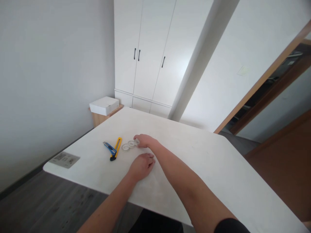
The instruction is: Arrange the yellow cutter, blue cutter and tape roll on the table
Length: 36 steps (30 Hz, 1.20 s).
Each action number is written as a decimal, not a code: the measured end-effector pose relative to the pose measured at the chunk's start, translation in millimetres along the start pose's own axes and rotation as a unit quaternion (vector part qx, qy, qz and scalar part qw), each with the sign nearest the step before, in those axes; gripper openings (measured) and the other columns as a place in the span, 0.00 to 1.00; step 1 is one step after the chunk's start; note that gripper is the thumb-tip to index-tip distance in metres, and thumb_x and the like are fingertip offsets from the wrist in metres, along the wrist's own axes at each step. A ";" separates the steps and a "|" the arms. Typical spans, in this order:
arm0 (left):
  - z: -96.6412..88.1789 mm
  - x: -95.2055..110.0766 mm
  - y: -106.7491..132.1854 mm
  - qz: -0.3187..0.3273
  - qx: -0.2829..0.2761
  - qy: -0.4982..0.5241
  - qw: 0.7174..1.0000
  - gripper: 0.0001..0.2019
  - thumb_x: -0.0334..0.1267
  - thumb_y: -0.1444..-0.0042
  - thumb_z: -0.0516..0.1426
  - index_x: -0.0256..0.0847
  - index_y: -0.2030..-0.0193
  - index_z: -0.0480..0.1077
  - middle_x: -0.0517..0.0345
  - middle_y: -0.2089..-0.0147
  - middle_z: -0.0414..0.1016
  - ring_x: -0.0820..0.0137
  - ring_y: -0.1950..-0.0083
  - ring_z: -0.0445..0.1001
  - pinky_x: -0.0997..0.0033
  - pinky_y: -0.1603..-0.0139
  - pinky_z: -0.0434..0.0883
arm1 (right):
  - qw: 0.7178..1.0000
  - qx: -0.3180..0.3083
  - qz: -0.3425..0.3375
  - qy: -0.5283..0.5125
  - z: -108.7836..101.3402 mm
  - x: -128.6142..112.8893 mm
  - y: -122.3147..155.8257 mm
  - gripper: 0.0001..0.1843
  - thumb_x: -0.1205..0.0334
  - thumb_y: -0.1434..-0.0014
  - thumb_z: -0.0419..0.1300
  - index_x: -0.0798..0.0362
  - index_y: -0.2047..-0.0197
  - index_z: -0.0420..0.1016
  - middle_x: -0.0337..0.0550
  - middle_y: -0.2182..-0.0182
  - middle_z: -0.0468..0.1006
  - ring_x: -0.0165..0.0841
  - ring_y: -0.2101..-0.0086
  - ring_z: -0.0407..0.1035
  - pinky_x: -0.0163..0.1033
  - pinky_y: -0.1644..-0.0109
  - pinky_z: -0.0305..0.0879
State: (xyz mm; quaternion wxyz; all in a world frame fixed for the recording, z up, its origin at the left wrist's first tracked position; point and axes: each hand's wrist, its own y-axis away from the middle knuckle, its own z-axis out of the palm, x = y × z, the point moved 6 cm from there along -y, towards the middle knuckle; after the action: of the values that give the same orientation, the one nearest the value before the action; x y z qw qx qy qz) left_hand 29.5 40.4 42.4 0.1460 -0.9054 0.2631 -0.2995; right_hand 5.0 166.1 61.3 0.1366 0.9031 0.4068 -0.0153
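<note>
Three rolls of clear tape lie in a slanting row on the white table (179, 155), close together or partly overlapping. My right hand (145, 141) reaches across to the farthest tape roll (136, 142), and its fingers are closed on that roll's edge. The middle tape roll (131, 144) and the nearest tape roll (125, 147) are untouched. My left hand (142, 166) rests on the tabletop, nearer to me, with its fingers curled and nothing visible in them. Left of the rolls, a blue utility knife (109, 148) lies across a yellow utility knife (118, 147).
A printed label (64, 160) is stuck on the table's left corner. Beyond the far left edge, a white box (104, 105) sits on a wooden stand (98, 119). A white wardrobe (150, 48) stands at the back, and a wood-framed opening (262, 84) is at right.
</note>
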 end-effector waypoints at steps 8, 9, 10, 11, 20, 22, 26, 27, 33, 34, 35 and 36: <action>-1.8 -0.2 -0.4 -0.004 0.011 0.002 1.000 0.16 0.36 0.37 0.49 0.43 0.67 0.77 0.52 0.57 0.79 0.65 0.55 0.75 0.61 0.49 0.69 | 0.998 0.017 -0.036 -0.048 -8.5 -16.3 -5.0 0.29 0.56 0.49 0.66 0.50 0.44 0.66 0.47 0.50 0.75 0.39 0.56 0.71 0.40 0.55 0.64; -1.2 -0.3 -0.3 -0.003 0.008 0.004 1.000 0.15 0.36 0.38 0.49 0.42 0.68 0.77 0.52 0.58 0.79 0.65 0.56 0.75 0.62 0.50 0.69 | 0.998 0.012 -0.039 -0.044 -8.0 -19.1 -6.3 0.29 0.57 0.50 0.66 0.50 0.44 0.66 0.47 0.50 0.75 0.40 0.56 0.71 0.40 0.54 0.64; -0.4 -0.4 -0.3 -0.003 0.005 0.005 1.000 0.14 0.35 0.38 0.50 0.42 0.68 0.76 0.52 0.59 0.79 0.64 0.56 0.75 0.62 0.50 0.69 | 0.998 0.007 -0.042 -0.040 -7.3 -21.4 -7.7 0.30 0.57 0.50 0.66 0.50 0.43 0.66 0.47 0.50 0.75 0.40 0.55 0.70 0.41 0.54 0.64; 0.3 -0.6 -0.2 -0.003 0.003 0.005 1.000 0.14 0.35 0.39 0.50 0.42 0.69 0.76 0.52 0.60 0.79 0.64 0.57 0.74 0.62 0.51 0.69 | 0.998 0.002 -0.046 -0.036 -6.5 -23.2 -9.1 0.31 0.58 0.49 0.65 0.49 0.42 0.66 0.47 0.49 0.75 0.41 0.54 0.70 0.41 0.53 0.64; 2.6 -1.6 1.1 -0.009 0.001 -0.009 1.000 0.13 0.33 0.40 0.50 0.41 0.71 0.73 0.53 0.66 0.76 0.65 0.61 0.72 0.62 0.55 0.67 | 0.996 -0.024 -0.080 -0.008 -1.2 -29.5 -16.9 0.28 0.57 0.48 0.65 0.44 0.43 0.68 0.45 0.49 0.74 0.42 0.53 0.69 0.41 0.53 0.64; 2.3 -1.0 1.8 -0.007 -0.001 -0.011 1.000 0.14 0.33 0.39 0.49 0.40 0.71 0.73 0.52 0.65 0.76 0.65 0.60 0.72 0.62 0.54 0.67 | 0.996 -0.022 -0.082 -0.001 -2.4 -30.8 -16.1 0.27 0.57 0.47 0.65 0.44 0.44 0.69 0.45 0.51 0.75 0.41 0.54 0.70 0.41 0.54 0.64; 3.3 -1.9 1.4 -0.007 0.004 -0.018 1.000 0.13 0.32 0.40 0.50 0.40 0.72 0.72 0.53 0.66 0.76 0.66 0.60 0.72 0.63 0.55 0.67 | 0.997 0.001 -0.078 0.030 -9.6 -38.5 -10.8 0.25 0.56 0.45 0.63 0.45 0.44 0.69 0.46 0.53 0.75 0.41 0.55 0.70 0.40 0.54 0.63; 4.4 -2.6 1.0 -0.009 0.003 -0.021 1.000 0.12 0.32 0.41 0.51 0.40 0.72 0.72 0.53 0.66 0.76 0.66 0.61 0.72 0.64 0.55 0.67 | 0.996 0.009 -0.078 0.039 -11.7 -42.1 -9.5 0.25 0.56 0.45 0.62 0.45 0.43 0.68 0.46 0.53 0.74 0.40 0.56 0.70 0.40 0.54 0.64; 8.4 -9.6 3.1 -0.055 0.016 -0.041 0.998 0.09 0.32 0.43 0.52 0.39 0.64 0.74 0.50 0.62 0.78 0.59 0.57 0.74 0.58 0.52 0.69 | 0.991 0.008 -0.103 0.086 -11.2 -69.1 -11.8 0.26 0.53 0.45 0.61 0.42 0.43 0.67 0.46 0.52 0.73 0.41 0.55 0.71 0.40 0.58 0.66; 9.2 -9.8 4.1 -0.055 0.016 -0.041 0.997 0.10 0.32 0.43 0.52 0.38 0.61 0.74 0.49 0.60 0.78 0.58 0.54 0.74 0.56 0.50 0.69 | 0.990 0.004 -0.105 0.094 -9.2 -71.9 -13.3 0.26 0.53 0.45 0.61 0.42 0.43 0.67 0.46 0.52 0.73 0.41 0.55 0.71 0.40 0.59 0.66; 10.2 -9.9 5.1 -0.054 0.015 -0.041 0.998 0.11 0.32 0.43 0.51 0.37 0.59 0.74 0.48 0.58 0.79 0.57 0.52 0.73 0.55 0.48 0.68 | 0.989 -0.001 -0.106 0.100 -7.0 -74.1 -14.6 0.25 0.53 0.46 0.61 0.42 0.44 0.67 0.46 0.52 0.73 0.41 0.55 0.71 0.40 0.60 0.67; 11.4 -10.1 6.0 -0.052 0.015 -0.040 0.998 0.12 0.31 0.42 0.51 0.37 0.57 0.74 0.47 0.56 0.79 0.55 0.50 0.73 0.54 0.46 0.67 | 0.989 -0.007 -0.106 0.106 -4.7 -75.6 -15.8 0.25 0.54 0.46 0.61 0.42 0.44 0.67 0.46 0.51 0.73 0.41 0.55 0.71 0.39 0.60 0.67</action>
State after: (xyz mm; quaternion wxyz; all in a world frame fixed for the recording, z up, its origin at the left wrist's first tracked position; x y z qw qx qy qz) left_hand 27.3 42.4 26.3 0.1544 -0.9269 0.2050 -0.2739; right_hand -57.6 122.1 72.6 0.0964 0.8504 0.5127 0.0685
